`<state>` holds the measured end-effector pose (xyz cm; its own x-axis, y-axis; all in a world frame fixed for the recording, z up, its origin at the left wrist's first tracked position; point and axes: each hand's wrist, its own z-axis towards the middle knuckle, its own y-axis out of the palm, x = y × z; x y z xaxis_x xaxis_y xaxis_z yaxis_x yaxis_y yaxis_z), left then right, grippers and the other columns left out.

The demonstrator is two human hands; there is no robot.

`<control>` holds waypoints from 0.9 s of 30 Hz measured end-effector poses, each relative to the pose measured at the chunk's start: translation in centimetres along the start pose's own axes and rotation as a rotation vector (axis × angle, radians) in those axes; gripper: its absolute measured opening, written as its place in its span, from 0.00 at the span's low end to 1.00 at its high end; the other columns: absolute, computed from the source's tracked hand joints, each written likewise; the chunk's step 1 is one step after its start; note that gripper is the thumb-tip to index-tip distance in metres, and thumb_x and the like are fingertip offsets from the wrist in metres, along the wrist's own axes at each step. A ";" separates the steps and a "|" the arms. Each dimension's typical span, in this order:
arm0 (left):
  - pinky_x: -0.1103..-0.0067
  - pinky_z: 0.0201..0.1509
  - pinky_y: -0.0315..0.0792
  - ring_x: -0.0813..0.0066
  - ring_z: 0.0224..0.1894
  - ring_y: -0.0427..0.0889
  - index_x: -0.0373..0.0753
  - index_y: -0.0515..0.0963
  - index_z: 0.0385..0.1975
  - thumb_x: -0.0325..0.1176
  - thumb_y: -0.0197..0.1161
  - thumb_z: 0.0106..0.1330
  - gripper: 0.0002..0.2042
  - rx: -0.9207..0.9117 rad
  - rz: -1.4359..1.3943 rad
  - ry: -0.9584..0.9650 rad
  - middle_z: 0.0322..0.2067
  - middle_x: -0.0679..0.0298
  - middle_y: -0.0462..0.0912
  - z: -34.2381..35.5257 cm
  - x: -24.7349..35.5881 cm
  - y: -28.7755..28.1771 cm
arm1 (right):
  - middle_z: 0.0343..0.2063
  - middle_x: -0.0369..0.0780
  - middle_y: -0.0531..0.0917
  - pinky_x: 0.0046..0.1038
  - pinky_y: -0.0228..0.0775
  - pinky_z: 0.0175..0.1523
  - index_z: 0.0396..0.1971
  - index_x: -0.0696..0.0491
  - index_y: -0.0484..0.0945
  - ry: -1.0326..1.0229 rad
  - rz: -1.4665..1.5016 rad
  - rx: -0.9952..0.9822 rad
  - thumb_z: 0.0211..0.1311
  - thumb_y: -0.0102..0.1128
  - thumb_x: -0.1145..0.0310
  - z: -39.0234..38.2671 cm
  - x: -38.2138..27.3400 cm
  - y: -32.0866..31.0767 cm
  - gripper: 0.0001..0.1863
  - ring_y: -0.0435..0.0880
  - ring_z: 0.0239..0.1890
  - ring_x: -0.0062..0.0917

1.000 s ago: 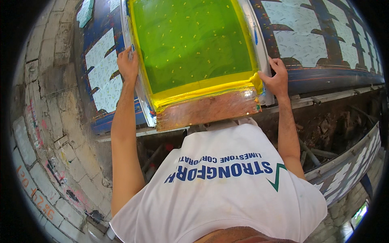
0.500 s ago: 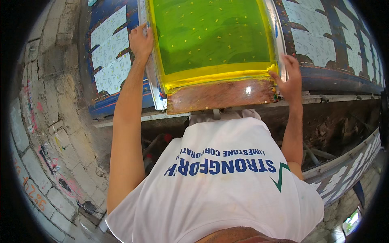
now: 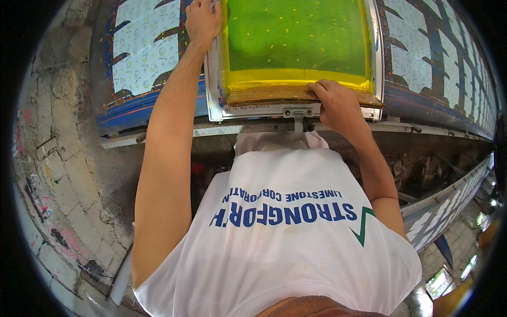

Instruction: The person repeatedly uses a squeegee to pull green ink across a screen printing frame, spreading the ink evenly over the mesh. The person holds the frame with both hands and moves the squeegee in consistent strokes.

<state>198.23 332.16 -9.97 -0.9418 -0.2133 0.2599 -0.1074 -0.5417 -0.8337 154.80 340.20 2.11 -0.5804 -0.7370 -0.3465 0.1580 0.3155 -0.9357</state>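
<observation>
A screen printing frame (image 3: 214,100) with a pale metal rim lies flat before me, its green mesh (image 3: 296,37) bordered in yellow and flecked with small yellow marks. Across the near end rests a wooden squeegee (image 3: 264,97), with yellow ink along its far side. My right hand (image 3: 340,105) is closed over the squeegee right of its middle, fingers on the far side. At the upper left, my left hand (image 3: 204,22) is closed on the frame's left rim; its fingertips are partly cut off by the picture's top edge.
Pale printed sheets (image 3: 145,50) lie on the blue printing table to the left, and more sheets (image 3: 409,53) to the right. A metal bracket (image 3: 299,119) sits at the frame's near edge by a long rail (image 3: 417,128). A worn block wall or floor (image 3: 53,174) lies far left.
My right hand has left the frame's right side and taken hold of the squeegee. The squeegee has tipped, so its broad brown face no longer shows. My left hand stays on the left rim.
</observation>
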 end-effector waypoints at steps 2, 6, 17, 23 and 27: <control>0.54 0.62 0.77 0.48 0.60 0.78 0.49 0.83 0.60 0.49 0.59 0.75 0.20 0.007 -0.026 -0.006 0.55 0.52 0.83 -0.1 -0.1 0.3 | 0.45 0.43 0.88 0.43 0.80 0.50 0.50 0.53 0.86 0.081 0.002 -0.021 0.49 0.68 0.79 1.0 -0.2 0.5 0.23 0.87 0.48 0.42; 0.53 0.61 0.78 0.48 0.60 0.78 0.48 0.84 0.59 0.49 0.59 0.75 0.20 -0.004 -0.011 -0.011 0.55 0.51 0.83 -0.4 -0.2 1.0 | 0.38 0.45 0.90 0.45 0.80 0.48 0.42 0.52 0.90 0.155 -0.012 -0.085 0.52 0.70 0.77 3.5 1.1 -0.7 0.15 0.88 0.44 0.44; 0.55 0.62 0.75 0.47 0.56 0.79 0.47 0.84 0.58 0.48 0.60 0.74 0.19 -0.017 0.031 0.007 0.54 0.52 0.83 0.3 -0.4 1.5 | 0.35 0.49 0.90 0.44 0.81 0.48 0.46 0.49 0.91 0.198 -0.019 -0.092 0.52 0.70 0.72 3.8 1.3 -5.2 0.18 0.89 0.40 0.47; 0.56 0.62 0.75 0.48 0.56 0.79 0.46 0.84 0.59 0.47 0.60 0.74 0.20 0.027 0.015 0.050 0.53 0.51 0.84 0.2 -0.4 1.2 | 0.39 0.48 0.90 0.41 0.81 0.51 0.44 0.52 0.91 0.177 -0.004 -0.142 0.46 0.66 0.81 1.9 1.5 -2.3 0.22 0.89 0.43 0.46; 0.56 0.62 0.75 0.48 0.56 0.79 0.45 0.84 0.59 0.47 0.60 0.75 0.20 0.025 0.006 0.057 0.52 0.52 0.84 0.3 -0.4 1.1 | 0.42 0.43 0.91 0.41 0.83 0.52 0.50 0.51 0.89 0.061 -0.082 -0.093 0.45 0.69 0.79 0.8 2.0 -1.1 0.26 0.89 0.46 0.41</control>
<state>198.57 331.40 -10.81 -0.9591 -0.1704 0.2261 -0.0944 -0.5606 -0.8227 154.06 337.89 2.40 -0.6360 -0.7260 -0.2617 0.0346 0.3119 -0.9495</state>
